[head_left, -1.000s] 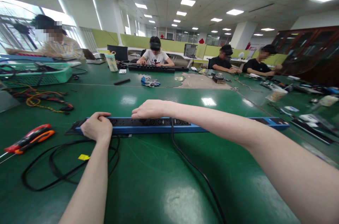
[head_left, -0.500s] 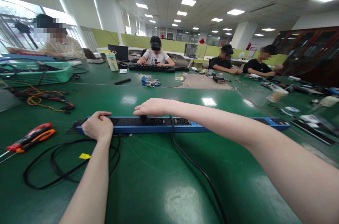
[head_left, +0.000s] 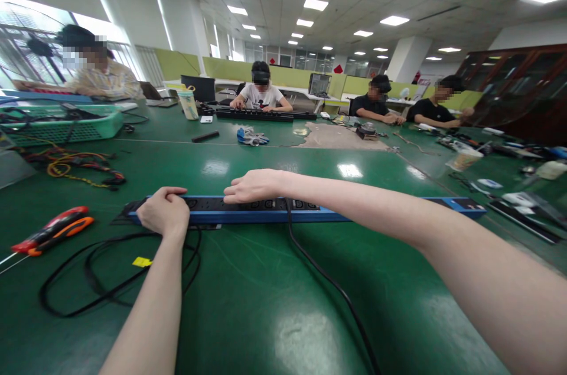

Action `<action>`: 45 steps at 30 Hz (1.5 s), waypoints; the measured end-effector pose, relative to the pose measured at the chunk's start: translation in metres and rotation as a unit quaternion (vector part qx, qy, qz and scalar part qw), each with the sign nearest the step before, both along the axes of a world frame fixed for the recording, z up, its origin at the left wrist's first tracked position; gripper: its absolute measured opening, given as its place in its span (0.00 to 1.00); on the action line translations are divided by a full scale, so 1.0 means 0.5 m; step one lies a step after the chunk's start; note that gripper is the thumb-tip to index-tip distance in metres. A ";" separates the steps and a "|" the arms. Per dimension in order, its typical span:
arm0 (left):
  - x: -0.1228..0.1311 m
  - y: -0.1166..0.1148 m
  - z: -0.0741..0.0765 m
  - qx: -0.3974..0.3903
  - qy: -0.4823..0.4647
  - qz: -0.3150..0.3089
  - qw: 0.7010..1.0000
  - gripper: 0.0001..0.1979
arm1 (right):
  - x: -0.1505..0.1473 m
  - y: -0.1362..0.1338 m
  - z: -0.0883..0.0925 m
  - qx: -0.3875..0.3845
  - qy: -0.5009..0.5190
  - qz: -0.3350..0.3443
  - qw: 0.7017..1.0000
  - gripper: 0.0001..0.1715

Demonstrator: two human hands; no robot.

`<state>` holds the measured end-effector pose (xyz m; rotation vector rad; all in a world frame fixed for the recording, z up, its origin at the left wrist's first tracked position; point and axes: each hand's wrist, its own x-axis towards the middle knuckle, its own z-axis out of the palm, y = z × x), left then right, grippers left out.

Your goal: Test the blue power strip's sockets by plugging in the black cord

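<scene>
A long blue and black power strip (head_left: 266,217) with several sockets lies across the green table. My left hand (head_left: 165,211) is closed on the strip's left end, its fingers curled over the top. Over the middle sockets, my right hand (head_left: 254,186) is closed, fingers pressed together and pointing left; what they hold, if anything, is hidden beneath them. A black cable (head_left: 325,277) runs from the strip near my right wrist toward the front edge of the view. Another black cable (head_left: 66,311) lies looped beside my left forearm, with a yellow tag (head_left: 142,261).
Red and orange-handled tools (head_left: 55,230) lie at the left, with loose wires (head_left: 66,165) and a green basket (head_left: 66,127) behind. Blue-grey gloves (head_left: 251,136) lie beyond the strip. Several people sit around the table's far side.
My right hand has lowered slightly onto the strip and now covers the dark round part that showed under its fingers. My left hand looks unmoved.
</scene>
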<state>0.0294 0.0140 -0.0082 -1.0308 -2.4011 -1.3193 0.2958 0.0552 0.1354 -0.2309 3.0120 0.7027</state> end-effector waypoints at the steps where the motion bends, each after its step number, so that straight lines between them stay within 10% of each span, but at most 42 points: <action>1: 0.001 0.000 0.001 -0.002 -0.001 0.000 1.000 0.17 | 0.004 0.000 -0.002 0.018 0.000 0.010 1.000 0.11; 32: 0.004 -0.005 0.010 -0.004 -0.006 -0.004 1.000 0.19 | -0.029 0.010 0.005 0.065 -0.058 0.078 0.993 0.10; 45: 0.010 -0.008 0.014 -0.006 -0.002 -0.002 1.000 0.19 | -0.047 -0.013 -0.009 0.030 -0.050 -0.006 0.998 0.07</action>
